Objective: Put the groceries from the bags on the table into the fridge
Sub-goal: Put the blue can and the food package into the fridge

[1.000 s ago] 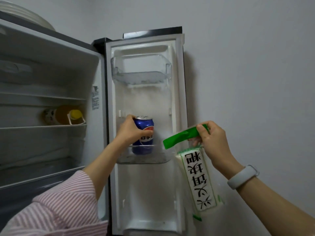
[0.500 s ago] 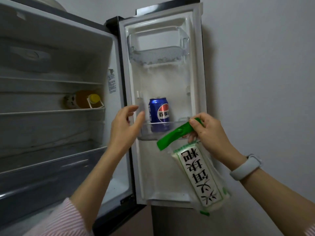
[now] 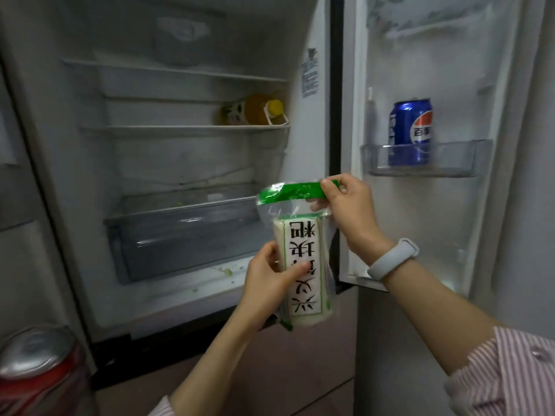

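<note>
Where it hung free a moment ago, the left hand (image 3: 268, 276) now grips the rice-cake pack (image 3: 301, 265), black characters upside down. The right hand (image 3: 350, 210) pinches its green top; above it, the Pepsi can (image 3: 410, 130) reads 百事.

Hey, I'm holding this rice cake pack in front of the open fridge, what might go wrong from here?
The right hand only pinches the green strip of the rice cake pack; if the left hand lets go, it may swing or slip. The drawer looks closed, so a shelf is probably easier.
</note>
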`<state>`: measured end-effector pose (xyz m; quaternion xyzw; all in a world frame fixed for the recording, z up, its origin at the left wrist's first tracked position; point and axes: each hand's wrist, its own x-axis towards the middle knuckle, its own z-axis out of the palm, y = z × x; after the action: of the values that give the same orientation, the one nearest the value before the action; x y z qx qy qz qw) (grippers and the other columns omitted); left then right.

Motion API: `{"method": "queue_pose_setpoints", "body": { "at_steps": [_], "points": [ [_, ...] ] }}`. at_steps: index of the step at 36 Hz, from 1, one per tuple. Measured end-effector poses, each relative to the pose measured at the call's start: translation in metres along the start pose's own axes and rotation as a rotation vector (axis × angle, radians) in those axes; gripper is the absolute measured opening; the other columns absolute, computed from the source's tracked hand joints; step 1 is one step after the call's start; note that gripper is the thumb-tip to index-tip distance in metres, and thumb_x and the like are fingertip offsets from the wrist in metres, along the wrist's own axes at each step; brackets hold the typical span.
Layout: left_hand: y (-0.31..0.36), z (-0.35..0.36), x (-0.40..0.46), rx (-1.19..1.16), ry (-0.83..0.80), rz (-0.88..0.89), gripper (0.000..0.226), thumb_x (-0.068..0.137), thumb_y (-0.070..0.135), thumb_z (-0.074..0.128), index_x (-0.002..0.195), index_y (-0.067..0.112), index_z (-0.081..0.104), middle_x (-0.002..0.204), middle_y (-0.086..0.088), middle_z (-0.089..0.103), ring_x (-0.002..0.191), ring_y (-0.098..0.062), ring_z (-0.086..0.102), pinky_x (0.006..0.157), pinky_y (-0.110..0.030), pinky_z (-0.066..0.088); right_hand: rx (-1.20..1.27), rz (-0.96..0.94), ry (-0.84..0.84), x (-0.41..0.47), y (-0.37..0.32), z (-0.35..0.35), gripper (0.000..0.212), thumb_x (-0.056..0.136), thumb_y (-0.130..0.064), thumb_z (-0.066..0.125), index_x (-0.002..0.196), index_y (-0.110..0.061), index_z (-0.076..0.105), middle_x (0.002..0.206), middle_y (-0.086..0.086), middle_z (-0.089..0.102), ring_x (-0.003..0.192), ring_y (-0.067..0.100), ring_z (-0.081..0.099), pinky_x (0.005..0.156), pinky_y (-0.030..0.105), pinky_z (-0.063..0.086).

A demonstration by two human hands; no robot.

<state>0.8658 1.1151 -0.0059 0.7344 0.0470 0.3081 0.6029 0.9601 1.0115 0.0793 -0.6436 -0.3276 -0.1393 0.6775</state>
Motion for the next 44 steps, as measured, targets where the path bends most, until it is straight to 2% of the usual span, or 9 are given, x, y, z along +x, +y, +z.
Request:
{"method": "queue_pose_setpoints", "body": {
  "at_steps": [2,6,11,17,19,23,30,37,44],
  "points": [
    [-0.003,-0.02,0.0,0.018,0.077,-0.027,0.036,0.076,0.014,0.074,0.109,0.013,0.06,0.101,0.002,0.07,0.088,-0.008,0.068,0.071,-0.024,0.056,0.021,0.049,-0.041,-0.007,0.013,0.014,0.007,0.092,-0.021,0.053,0.097,-0.016,0.053,0.094,0.012,0.069,0.076,0.014,0.065,0.059,0.02,0.049],
    [-0.002,-0.056,0.008,-0.063,0.258,-0.1,0.032,0.077,0.012,0.073,0.106,0.007,0.061,0.101,-0.005,0.071,0.086,-0.015,0.07,0.076,-0.036,0.057,-0.078,0.202,-0.28,-0.036,0.047,0.035,0.044,0.086,-0.035,0.06,0.123,-0.016,0.045,0.103,0.003,0.061,0.101,0.019,0.06,0.086,0.036,0.051],
    [0.018,-0.085,0.033,-0.177,0.394,-0.115,0.028,0.077,0.014,0.074,0.102,0.006,0.064,0.097,-0.007,0.071,0.084,-0.018,0.07,0.07,-0.036,0.058,-0.005,0.32,-0.603,-0.06,0.055,0.063,0.036,0.085,-0.035,0.062,0.114,-0.015,0.055,0.105,0.002,0.067,0.092,0.012,0.066,0.077,0.031,0.057],
    [0.042,-0.097,0.077,-0.229,0.388,-0.055,0.024,0.082,0.018,0.069,0.103,0.008,0.064,0.097,-0.006,0.072,0.086,-0.018,0.069,0.069,-0.033,0.058,0.276,0.249,-0.416,-0.019,0.046,0.094,0.02,0.083,-0.016,0.067,0.098,-0.011,0.054,0.104,0.013,0.063,0.087,0.021,0.067,0.065,0.031,0.059],
    [0.052,-0.101,0.099,-0.129,0.393,-0.018,0.031,0.082,0.026,0.069,0.108,0.009,0.063,0.103,-0.005,0.071,0.095,-0.019,0.066,0.082,-0.035,0.054,0.243,0.144,-0.327,0.008,0.045,0.1,0.02,0.081,-0.015,0.069,0.091,-0.015,0.053,0.103,0.013,0.063,0.09,0.023,0.065,0.067,0.037,0.059],
    [0.072,-0.115,0.15,0.148,0.569,0.078,0.07,0.082,0.04,0.066,0.138,0.006,0.039,0.139,-0.008,0.046,0.125,-0.022,0.045,0.106,-0.038,0.036,0.014,-0.122,-0.183,0.076,0.035,0.104,0.026,0.079,-0.03,0.07,0.092,-0.019,0.05,0.089,-0.007,0.061,0.084,0.017,0.063,0.072,0.044,0.056],
    [0.098,-0.151,0.219,0.936,0.843,0.364,0.044,0.091,0.032,0.051,0.132,0.018,0.046,0.139,-0.006,0.04,0.129,-0.025,0.033,0.105,-0.045,0.027,-0.582,-0.695,0.058,0.194,0.002,0.12,0.031,0.086,-0.034,0.06,0.109,-0.017,0.047,0.106,0.005,0.063,0.089,0.029,0.06,0.062,0.034,0.043],
    [0.088,-0.195,0.277,1.357,0.729,0.231,0.045,0.094,0.041,0.042,0.135,0.025,0.044,0.144,-0.001,0.041,0.133,-0.024,0.03,0.11,-0.052,0.021,-0.834,-0.925,0.049,0.275,0.016,0.172,0.024,0.088,-0.028,0.055,0.107,-0.015,0.049,0.1,0.007,0.061,0.083,0.03,0.06,0.056,0.032,0.035],
    [0.061,-0.221,0.299,1.361,0.737,0.211,0.042,0.093,0.054,0.035,0.119,0.034,0.06,0.13,0.007,0.056,0.128,-0.019,0.039,0.112,-0.052,0.006,-0.83,-0.864,-0.113,0.318,0.051,0.207,0.032,0.09,-0.03,0.052,0.122,-0.025,0.052,0.118,0.003,0.058,0.104,0.026,0.055,0.069,0.03,0.041]
  ]
}}
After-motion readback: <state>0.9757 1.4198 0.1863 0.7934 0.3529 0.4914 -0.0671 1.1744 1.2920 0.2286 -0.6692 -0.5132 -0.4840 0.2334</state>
